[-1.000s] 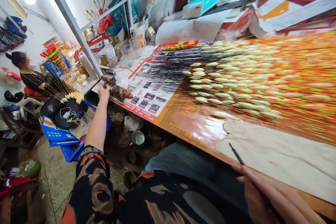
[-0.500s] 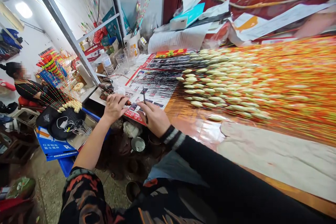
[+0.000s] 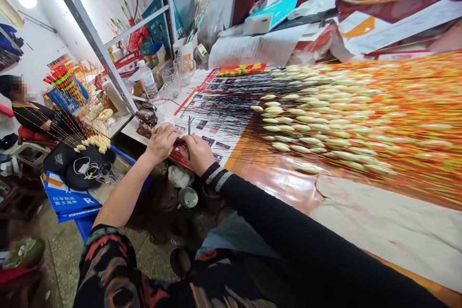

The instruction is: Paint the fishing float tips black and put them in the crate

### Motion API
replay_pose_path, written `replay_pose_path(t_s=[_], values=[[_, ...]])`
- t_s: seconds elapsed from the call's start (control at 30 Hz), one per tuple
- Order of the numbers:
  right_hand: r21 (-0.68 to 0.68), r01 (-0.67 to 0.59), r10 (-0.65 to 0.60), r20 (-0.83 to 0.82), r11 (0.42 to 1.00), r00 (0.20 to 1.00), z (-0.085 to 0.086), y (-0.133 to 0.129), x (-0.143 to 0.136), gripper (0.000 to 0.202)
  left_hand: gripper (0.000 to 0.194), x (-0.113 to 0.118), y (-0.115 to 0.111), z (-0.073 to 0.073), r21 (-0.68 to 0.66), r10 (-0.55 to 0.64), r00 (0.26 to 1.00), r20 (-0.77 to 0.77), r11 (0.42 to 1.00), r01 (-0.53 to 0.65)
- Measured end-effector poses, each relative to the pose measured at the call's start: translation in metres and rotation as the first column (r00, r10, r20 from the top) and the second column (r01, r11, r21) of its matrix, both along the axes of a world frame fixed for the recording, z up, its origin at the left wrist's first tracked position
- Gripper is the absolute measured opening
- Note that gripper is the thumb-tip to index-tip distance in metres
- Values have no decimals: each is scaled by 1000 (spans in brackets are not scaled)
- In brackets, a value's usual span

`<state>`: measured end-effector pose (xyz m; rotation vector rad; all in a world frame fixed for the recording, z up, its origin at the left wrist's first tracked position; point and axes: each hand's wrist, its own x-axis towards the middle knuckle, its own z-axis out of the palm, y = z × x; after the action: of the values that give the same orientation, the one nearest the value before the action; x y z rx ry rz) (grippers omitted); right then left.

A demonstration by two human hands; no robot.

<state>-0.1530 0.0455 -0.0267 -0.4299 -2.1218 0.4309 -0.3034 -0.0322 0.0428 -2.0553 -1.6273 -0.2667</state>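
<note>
My left hand (image 3: 163, 143) is closed at the front edge of the table, fingers curled over something small and dark red that is mostly hidden. Against it, my right hand (image 3: 198, 155) pinches a thin dark pen-like tool (image 3: 189, 126), which stands nearly upright between the fingers. The fingertips of both hands meet. Under and behind them lies a printed sheet (image 3: 225, 147) with a red border. Right of the hands, many fishing floats (image 3: 310, 127) lie in a wide bundle, with pale spindle bodies, dark stems pointing left and orange-yellow tips to the right.
A plastic bottle (image 3: 147, 79) and glass mugs (image 3: 171, 83) stand behind my hands, beside a metal shelf post (image 3: 92, 33). A tissue box (image 3: 270, 14) sits at the back. A pale cloth (image 3: 390, 221) covers the front right. At far left sits another person (image 3: 32, 115).
My right hand has moved left, bringing the pen-like tool up against my left hand. The left hand has closed further. The camera view has shifted slightly.
</note>
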Motion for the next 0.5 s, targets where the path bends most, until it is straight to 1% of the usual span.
replay_pose_path(t_s=[0.13, 0.23, 0.33, 0.4, 0.43, 0.5], values=[[-14, -2, 1, -21, 1000, 1000, -1, -1, 0, 18, 24, -3, 6, 16, -146, -46, 999, 3, 988, 46], [-18, -9, 8, -34, 1000, 999, -2, 0, 0, 20, 30, -2, 11, 29, -275, -44, 999, 10, 960, 45], [-21, -10, 9, -45, 1000, 999, -2, 0, -1, 19, 35, 2, 9, 42, -341, -26, 1000, 14, 939, 29], [-26, -3, 2, -54, 1000, 999, 0, -2, 2, 18, 36, 0, 4, 48, -326, -25, 998, 59, 945, 43], [-30, 3, -5, -60, 1000, 998, 3, -5, 6, 18, 36, -3, 1, 50, -291, -37, 993, 108, 954, 67], [-28, 13, -15, -72, 1000, 997, 11, -13, 22, 20, 33, -14, -4, 47, -147, -57, 963, 262, 984, 99]])
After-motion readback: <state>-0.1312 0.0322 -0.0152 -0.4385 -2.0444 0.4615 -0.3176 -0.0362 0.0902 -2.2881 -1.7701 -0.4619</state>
